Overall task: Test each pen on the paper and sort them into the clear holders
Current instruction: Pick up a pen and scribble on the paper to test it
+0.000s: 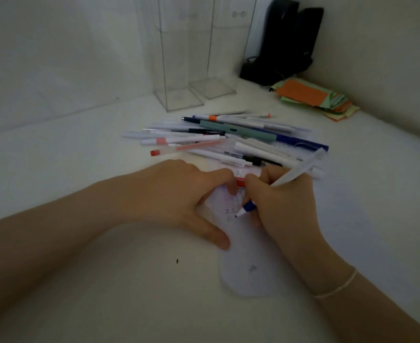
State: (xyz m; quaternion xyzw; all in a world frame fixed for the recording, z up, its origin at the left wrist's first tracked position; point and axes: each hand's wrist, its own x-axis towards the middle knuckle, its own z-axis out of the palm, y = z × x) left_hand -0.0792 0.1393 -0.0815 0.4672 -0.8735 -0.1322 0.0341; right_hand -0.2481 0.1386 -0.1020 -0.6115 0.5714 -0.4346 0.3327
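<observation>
1. Head view, from above and behind the hands: a white pen with a blue collar (273, 194) is clenched in the grip of the right hand (285, 201), slanted as for writing, its tip touching or just above the paper (248, 268); which of the two I cannot tell.
2. That paper lies flat on the white bench (80, 280), with small faint scribbles near the tip and one lower down, too dim to read.
3. The left hand (186, 201) grasps nothing; it is spread on the sheet's upper left edge, probably to pin it against the stroke.
4. Just beyond the hands lies a pile of pens (228, 139), crossed over one another, so their number is unclear. A red gel pen (186, 147) rests on its near left side.
5. Behind the pile stand two tall clear holders (184, 70), side by side, their tops cut off; I see no pens inside, so sorting looks barely begun.
6. Far right, a stack of coloured paper notes (318, 99) sits by a dark object (285, 40) in the corner, too shadowed to identify.
</observation>
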